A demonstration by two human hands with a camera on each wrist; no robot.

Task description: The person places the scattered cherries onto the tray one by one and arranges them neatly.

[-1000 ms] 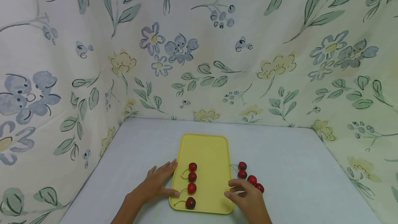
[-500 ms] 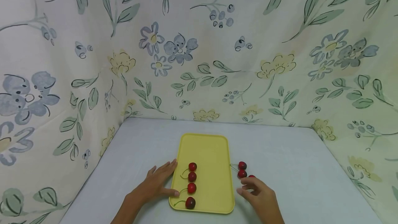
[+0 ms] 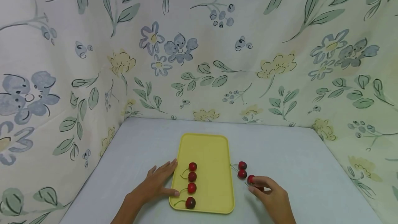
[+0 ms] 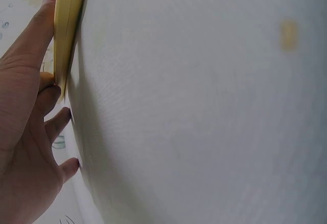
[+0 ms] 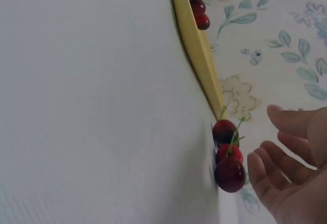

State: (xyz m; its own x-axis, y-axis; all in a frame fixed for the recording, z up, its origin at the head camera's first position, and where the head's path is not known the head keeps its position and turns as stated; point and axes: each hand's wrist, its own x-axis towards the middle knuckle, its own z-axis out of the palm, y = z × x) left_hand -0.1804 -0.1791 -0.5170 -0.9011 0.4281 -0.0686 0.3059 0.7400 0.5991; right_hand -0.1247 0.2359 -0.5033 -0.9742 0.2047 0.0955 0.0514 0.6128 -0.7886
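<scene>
A yellow rectangular tray point(image 3: 214, 151) lies on the table, bearing a column of several dark red cherries point(image 3: 191, 188) along its left side, stems pointing left. My left hand point(image 3: 158, 184) rests at the tray's left edge, thumb over the rim, fingers extended. To the right of the tray, more cherries point(image 3: 242, 174) lie in a slanting row. My right hand point(image 3: 272, 194) hovers over the near end of that row, partly hiding a cherry point(image 3: 250, 179). In the right wrist view, its thumb and fingers stand apart, close beside the near cherry point(image 5: 230, 175) without holding it.
A white-covered table point(image 3: 286, 155) extends around the tray on all sides. Behind it and to the left and right hangs a floral cloth point(image 3: 199, 61). The tray's rim point(image 5: 196, 45) rises slightly above the table in the right wrist view.
My right hand has moved right, from the tray's right edge to the loose cherries beside it. The left hand, the tray and the cherries have stayed in place.
</scene>
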